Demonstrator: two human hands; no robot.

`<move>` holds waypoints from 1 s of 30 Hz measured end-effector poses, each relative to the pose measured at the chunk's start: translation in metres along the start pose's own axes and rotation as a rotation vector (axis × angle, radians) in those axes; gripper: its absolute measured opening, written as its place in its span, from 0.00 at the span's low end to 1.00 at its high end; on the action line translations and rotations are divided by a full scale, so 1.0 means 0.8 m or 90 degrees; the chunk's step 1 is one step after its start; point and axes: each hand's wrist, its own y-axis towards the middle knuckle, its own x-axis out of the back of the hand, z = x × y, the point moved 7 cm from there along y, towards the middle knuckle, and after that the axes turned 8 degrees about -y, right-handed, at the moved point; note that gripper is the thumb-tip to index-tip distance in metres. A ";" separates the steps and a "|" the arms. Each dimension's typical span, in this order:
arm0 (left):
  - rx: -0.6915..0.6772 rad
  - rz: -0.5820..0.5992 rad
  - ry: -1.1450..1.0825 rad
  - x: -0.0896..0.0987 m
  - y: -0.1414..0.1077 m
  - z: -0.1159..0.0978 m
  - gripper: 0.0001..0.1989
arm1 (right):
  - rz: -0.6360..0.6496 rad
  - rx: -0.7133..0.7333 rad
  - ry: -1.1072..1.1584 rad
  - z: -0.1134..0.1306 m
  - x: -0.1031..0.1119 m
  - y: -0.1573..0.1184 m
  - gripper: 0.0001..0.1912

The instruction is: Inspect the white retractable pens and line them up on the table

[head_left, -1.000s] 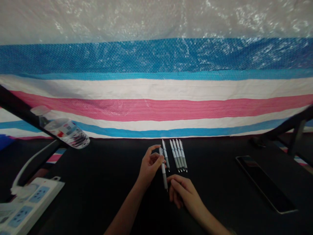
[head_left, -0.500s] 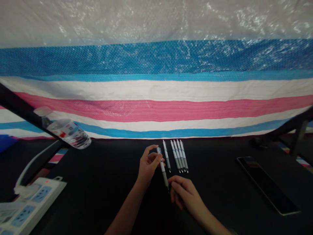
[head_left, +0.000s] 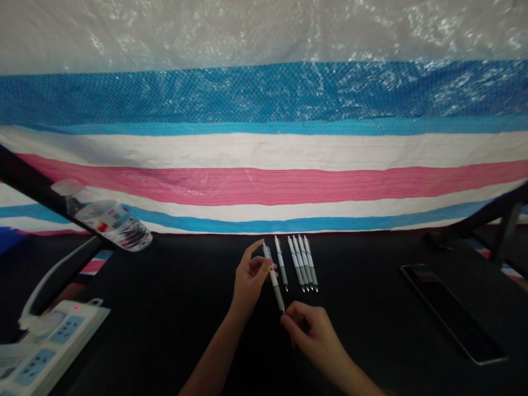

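Note:
My left hand [head_left: 250, 278] is closed around the upper part of a white pen [head_left: 276, 289] with a grey grip, its index finger at the push-button end. The pen slants down to the right, tip toward me. At that tip, my right hand [head_left: 307, 325] pinches with thumb and index finger; whether a small part sits between them is hidden. Just right of the held pen lies a similar single pen [head_left: 281, 264] on the black table. Beyond it several matching pens [head_left: 303, 264] lie side by side, tips toward me.
A dark phone [head_left: 451, 313] lies on the black table [head_left: 371, 330] at right. On the left are a white power strip [head_left: 61, 341] with a lit red light and a clear plastic bottle [head_left: 117, 225] lying tilted. A striped plastic sheet [head_left: 264, 151] hangs behind.
My right hand's fingers have closed into a pinch at the pen's tip. My left index finger has shifted onto the pen's button end, and the pen has tilted slightly.

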 end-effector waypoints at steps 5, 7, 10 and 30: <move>-0.076 0.060 0.086 -0.003 0.003 0.000 0.31 | -0.029 0.025 -0.065 -0.001 0.004 0.000 0.15; -0.109 0.096 0.133 -0.007 0.001 0.000 0.33 | -0.041 0.023 -0.068 -0.004 0.005 0.002 0.16; -0.144 0.131 0.169 -0.012 -0.002 -0.003 0.34 | -0.048 0.018 -0.054 -0.008 0.005 0.004 0.16; -0.294 0.365 0.509 -0.039 -0.026 -0.008 0.30 | -0.303 0.344 -0.661 0.027 0.022 -0.011 0.20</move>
